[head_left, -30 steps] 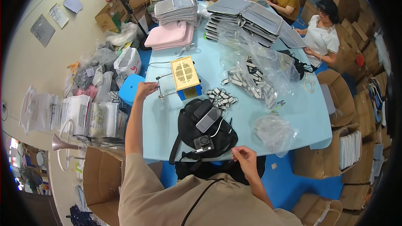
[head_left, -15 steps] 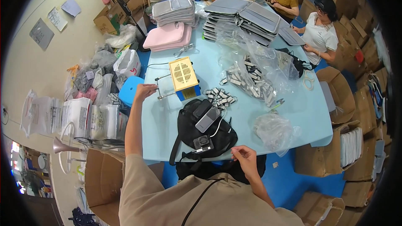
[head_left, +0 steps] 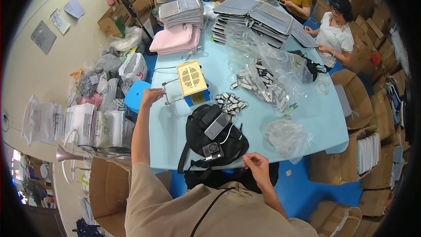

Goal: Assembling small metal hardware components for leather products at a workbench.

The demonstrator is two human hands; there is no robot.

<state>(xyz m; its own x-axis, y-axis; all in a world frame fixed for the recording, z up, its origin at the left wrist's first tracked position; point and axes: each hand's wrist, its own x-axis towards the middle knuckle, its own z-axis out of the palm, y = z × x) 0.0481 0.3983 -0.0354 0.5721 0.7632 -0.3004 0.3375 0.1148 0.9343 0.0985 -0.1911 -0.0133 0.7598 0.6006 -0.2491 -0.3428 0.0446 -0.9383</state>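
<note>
On the near left of the table stands a yellow-topped box device (head_left: 193, 79) with blue sides and a vented top. Two metal rods (head_left: 175, 102) stick out from its left side. At their outer ends is my left hand (head_left: 152, 95), its fingertips pressed together; anything small between them is too fine to see. My right hand (head_left: 258, 164) hovers by the table's front edge, thumb and finger pinched, with no visible thing in it. Between my hands lies a black bag (head_left: 197, 129), bearing a grey power bank (head_left: 218, 126) with a white cable and a small black fan-like device (head_left: 212, 150).
Small white-and-black pieces lie in a pile (head_left: 230, 102) and in a clear plastic bag (head_left: 263, 83). Pink sleeves (head_left: 173, 39) and grey cases (head_left: 254, 13) are stacked farther back. Green-handled snippers (head_left: 290, 109) lie at right. Two people (head_left: 335, 35) work along the right side.
</note>
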